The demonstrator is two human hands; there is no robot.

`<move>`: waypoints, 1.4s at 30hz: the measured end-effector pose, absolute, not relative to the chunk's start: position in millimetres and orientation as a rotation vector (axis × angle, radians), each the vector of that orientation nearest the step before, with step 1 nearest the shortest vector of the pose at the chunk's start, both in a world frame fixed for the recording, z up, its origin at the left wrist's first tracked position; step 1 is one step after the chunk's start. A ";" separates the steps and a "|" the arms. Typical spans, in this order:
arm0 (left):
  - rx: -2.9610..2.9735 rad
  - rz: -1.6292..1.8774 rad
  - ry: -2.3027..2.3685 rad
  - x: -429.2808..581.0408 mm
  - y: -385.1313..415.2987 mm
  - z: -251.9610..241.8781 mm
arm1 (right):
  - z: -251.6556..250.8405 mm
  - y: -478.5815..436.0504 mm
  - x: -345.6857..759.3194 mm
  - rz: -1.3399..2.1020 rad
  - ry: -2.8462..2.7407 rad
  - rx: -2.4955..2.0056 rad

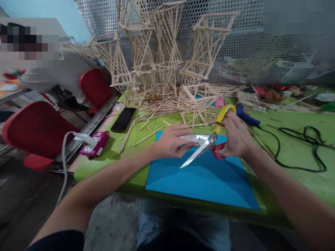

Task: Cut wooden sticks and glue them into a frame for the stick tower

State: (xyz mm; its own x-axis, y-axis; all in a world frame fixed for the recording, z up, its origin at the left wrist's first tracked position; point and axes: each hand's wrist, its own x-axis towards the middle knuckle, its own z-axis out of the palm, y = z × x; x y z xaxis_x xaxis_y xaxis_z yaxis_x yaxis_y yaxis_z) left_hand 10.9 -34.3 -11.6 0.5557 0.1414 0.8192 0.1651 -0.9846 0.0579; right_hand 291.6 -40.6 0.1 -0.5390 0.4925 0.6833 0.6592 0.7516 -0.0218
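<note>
My right hand [234,135] is closed on the scissors [212,140], blades [196,153] spread above the blue sheet [199,183]. My left hand [172,141] half-curls at one blade, hold unclear; open sheet extends toward the near table edge [136,188].

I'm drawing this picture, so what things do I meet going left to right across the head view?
Nearer red chair, purple socket block, black phone, open scissors, blue tool handle, loops of black cord.

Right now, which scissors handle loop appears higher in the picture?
The yellow loop, uppermost on the scissors in the right hand; the red loop sits lower.
</note>
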 end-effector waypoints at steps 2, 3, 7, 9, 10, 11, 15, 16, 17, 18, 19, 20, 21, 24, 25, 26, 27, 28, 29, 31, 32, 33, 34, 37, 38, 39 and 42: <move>-2.768 -1.460 -0.248 11.0 -34.4 -12.5 | 3.5 -42.8 291.6 -0.372 -2.245 -0.795; -2.771 -1.471 -0.235 10.8 -34.6 -12.9 | 4.9 -44.2 291.8 -0.388 -2.241 -0.763; -2.793 -1.483 -0.274 7.3 -36.3 -12.0 | 8.4 -49.4 293.7 -0.278 -2.244 -0.837; -2.826 -1.429 -0.339 4.5 -36.8 -9.8 | 9.2 -50.8 294.3 -0.243 -2.243 -0.900; -2.835 -1.409 -0.356 3.2 -36.9 -8.4 | 9.5 -51.2 294.3 -0.260 -2.239 -0.901; -2.837 -1.401 -0.357 1.9 -36.8 -6.9 | 9.6 -51.3 294.1 -0.297 -2.231 -0.875; -2.802 -1.451 -0.284 -3.3 -35.6 -3.2 | 9.9 -51.7 291.4 -0.343 -2.185 -0.809; -2.806 -1.435 -0.288 -4.9 -35.2 -3.1 | 10.2 -52.1 290.6 -0.309 -2.186 -0.847; -2.822 -1.398 -0.301 -6.7 -34.8 -3.4 | 10.5 -52.7 289.8 -0.269 -2.191 -0.896; -2.840 -1.354 -0.312 -8.6 -34.4 -3.9 | 10.8 -53.3 289.0 -0.233 -2.195 -0.941; -2.851 -1.309 -0.325 -10.4 -33.9 -4.8 | 11.1 -53.9 288.4 -0.213 -2.193 -0.959; -2.846 -1.279 -0.332 -12.1 -33.2 -6.1 | 11.2 -54.5 288.0 -0.207 -2.187 -0.953; -2.830 -1.262 -0.338 -13.4 -32.5 -7.6 | 11.2 -54.9 287.7 -0.212 -2.178 -0.934; -2.761 -1.252 -0.349 -14.6 -30.2 -13.6 | 10.1 -55.2 288.3 -0.220 -2.162 -0.901; -2.748 -1.251 -0.353 -14.2 -29.7 -15.5 | 9.5 -55.1 288.7 -0.205 -2.166 -0.911; -2.737 -1.251 -0.359 -13.5 -29.4 -17.2 | 8.9 -54.9 289.2 -0.186 -2.171 -0.925; -2.728 -1.250 -0.374 -12.6 -29.6 -18.5 | 8.4 -54.9 289.5 -0.167 -2.176 -0.939; -2.721 -1.255 -0.392 -11.6 -30.0 -19.2 | 8.0 -54.8 289.8 -0.154 -2.180 -0.950; -2.717 -1.270 -0.414 -10.6 -30.7 -19.3 | 7.8 -54.8 289.8 -0.148 -2.182 -0.953; -2.733 -1.339 -0.435 -8.6 -32.3 -17.5 | 7.8 -54.8 289.5 -0.161 -2.177 -0.948; -2.752 -1.397 -0.424 -7.7 -32.9 -15.9 | 7.9 -54.7 289.3 -0.173 -2.174 -0.942; -2.772 -1.471 -0.399 -6.9 -33.5 -14.0 | 8.0 -54.4 289.2 -0.186 -2.171 -0.937; -2.793 -1.542 -0.376 -6.1 -33.8 -11.9 | 8.0 -54.1 289.1 -0.198 -2.169 -0.933; -2.828 -1.683 -0.370 -3.7 -34.7 -5.2 | 7.8 -52.8 289.6 -0.216 -2.184 -0.927; -2.831 -1.707 -0.388 -2.7 -35.1 -3.1 | 7.6 -52.4 289.9 -0.216 -2.193 -0.925; -2.825 -1.739 -0.387 -1.4 -35.6 -1.0 | 7.4 -51.9 290.2 -0.214 -2.200 -0.929; -2.802 -1.845 -0.333 3.1 -38.2 4.3 | 6.3 -50.4 290.7 -0.202 -2.207 -0.946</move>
